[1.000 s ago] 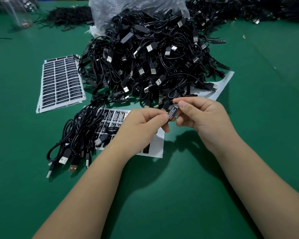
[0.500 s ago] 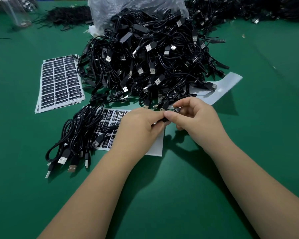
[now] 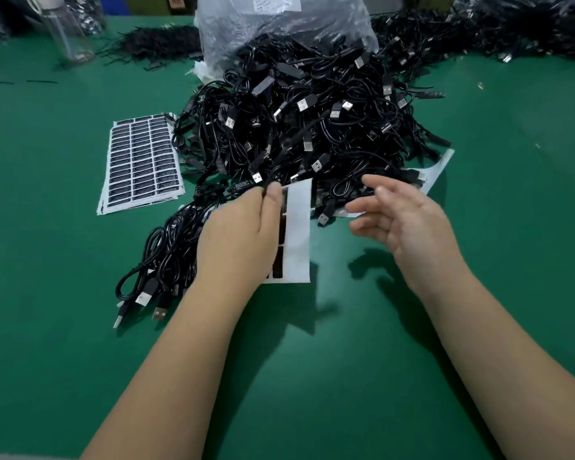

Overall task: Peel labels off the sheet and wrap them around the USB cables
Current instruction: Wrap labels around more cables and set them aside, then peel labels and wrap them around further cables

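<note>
Hidden: the left hand [image 3: 236, 234] covers most of the partly used label sheet [image 3: 297, 234]; only its bare white backing and a few black labels show.
Left hand: pinches a black USB cable [image 3: 263, 180] carrying a wrapped label [image 3: 243, 186], print too small to read.
Right hand [image 3: 405, 217]: fingers loosely spread, holding nothing.
Surface: green table mat [image 3: 312, 376], with a heap of USB cables [image 3: 312, 121] spilling from a clear plastic bag [image 3: 279, 28].
Labelled bundle [image 3: 166, 254]: left of the sheet.
Full label sheets [image 3: 141, 161]: stacked further left, writing illegible.
</note>
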